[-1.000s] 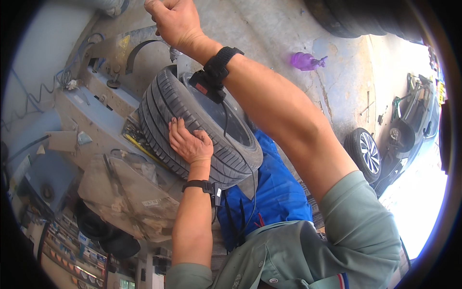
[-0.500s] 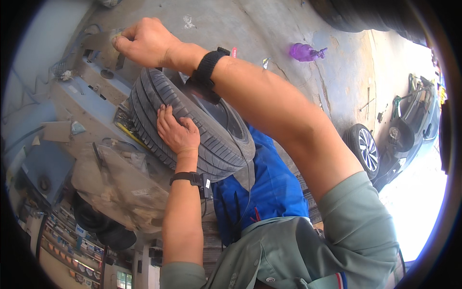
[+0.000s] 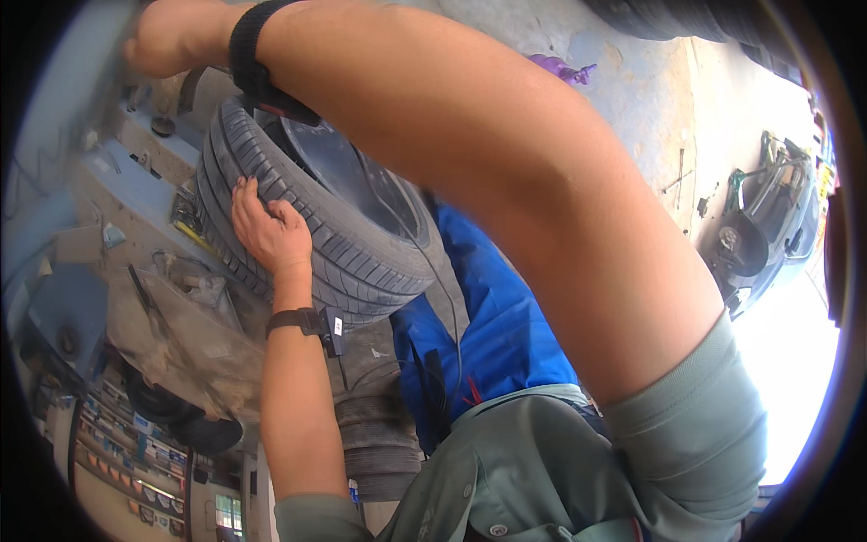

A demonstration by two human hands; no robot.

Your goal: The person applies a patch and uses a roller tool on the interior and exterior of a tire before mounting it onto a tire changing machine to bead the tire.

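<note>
A big black tyre (image 3: 271, 181) with a dark wheel inside it stands tilted in front of me, beside a dusty grey machine. My left hand (image 3: 274, 237) lies against its tread, palm down, fingers stretched out. Across the top of the view reaches my right arm, hiding part of the tyre's far side. My right hand (image 3: 176, 38) is curled closed beyond the tyre, near the machine's far end. Blur and the picture's dark rim hide whatever is in its fingers. Both wrists wear black straps, and a thin cable (image 3: 447, 294) hangs across the tyre's side.
The dusty machine (image 3: 172, 316) fills the left side. Stacked tyres (image 3: 375, 443) stand close by my legs. Past my right arm are a purple bottle (image 3: 567, 69) on the floor and a dark car (image 3: 772, 226). Shelves (image 3: 135, 452) show at lower left.
My right hand has moved farther up and left, away from the tyre. Tyre and left hand appear farther left in view. The right arm now covers the spoked wheel and part of the bottle.
</note>
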